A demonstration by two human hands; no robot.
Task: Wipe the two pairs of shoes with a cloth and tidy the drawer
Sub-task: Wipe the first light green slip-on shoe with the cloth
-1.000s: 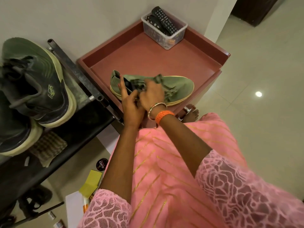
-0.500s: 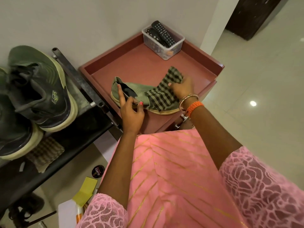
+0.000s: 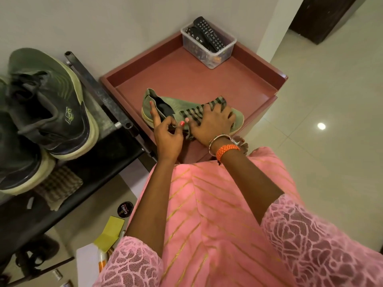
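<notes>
Head view: hallway corner, pale wall, glossy tile floor, a red-brown counter (image 3: 267, 94) with a raised rim against the wall. On it near the front edge lies the green slip-on shoe (image 3: 182, 104), heel toward the left, toe toward the right. The checked cloth (image 3: 215, 101) is draped over its vamp. A clear tub (image 3: 219, 56) holding remotes sits in the far corner, well apart from the shoe. To the left, a dark metal rack (image 3: 99, 96) carries the dark green sneakers (image 3: 51, 104), with a folded checked rag (image 3: 58, 185) on the shelf below. A polish tin (image 3: 125, 210) and a yellow pad (image 3: 112, 233) lie on the floor by the person's pink dress. Risks, as judgement: the shoe lies close to the front rim, so a hard stroke toward the toe could shove it over the edge; the heel pinch looks light, so the shoe may twist or slide under the wipe; loose cloth may bunch under the palm and skip the sole edge. Hand pose: left hand (image 3: 167, 135) at the heel end, index finger straight up along the collar, thumb and other fingers curled, pinching the heel edge. Right hand (image 3: 213, 121) is flat, fingers spread, palm pressing the cloth down on the upper; wrist with bangle and orange band angles in from the lower right.
</notes>
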